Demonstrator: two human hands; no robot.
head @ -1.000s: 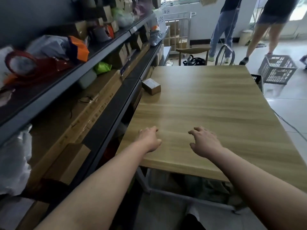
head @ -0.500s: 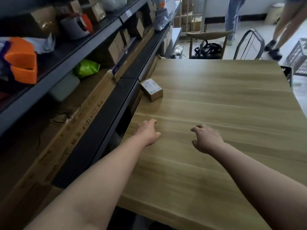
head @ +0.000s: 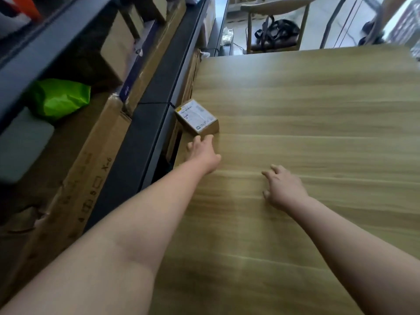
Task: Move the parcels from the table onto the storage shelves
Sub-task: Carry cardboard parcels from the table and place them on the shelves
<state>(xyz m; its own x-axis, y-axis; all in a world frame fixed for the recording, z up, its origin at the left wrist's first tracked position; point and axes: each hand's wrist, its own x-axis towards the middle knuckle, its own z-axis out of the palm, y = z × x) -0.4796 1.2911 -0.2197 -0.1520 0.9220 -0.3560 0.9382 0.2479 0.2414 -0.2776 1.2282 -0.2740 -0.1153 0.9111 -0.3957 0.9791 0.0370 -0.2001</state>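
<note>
The left hand (head: pixel 202 153) is stretched forward with its fingers nearly straight, the fingertips (head: pixel 209 139) brought up to the near side of the box (head: pixel 196 117). Whether contact is made cannot be told, and nothing is held. The right hand (head: pixel 284 189) is kept to the right of the box and nearer the person, its fingers loosely spread low over the wood, and nothing is held in it either.

The box is found at the left edge of the tabletop (head: pixel 318 133), just beside the black front rail of the shelves (head: pixel 150 105). It is turned askew, and a white label covers its top. It is judged to be small, stiff cardboard and probably light, so one hand should suffice. A hold across two opposite sides, thumb against fingers, is judged best. The label may be slick, so the bare cardboard is preferred.

The tabletop is smooth wood grain, over which the box could be slid. Left of the box, a long flat carton (head: pixel 91 160) and a green bag (head: pixel 59 98) are seen on the shelves. Well beyond the box, a chair (head: pixel 272 23) bearing a black bag (head: pixel 277 31) is seen.
</note>
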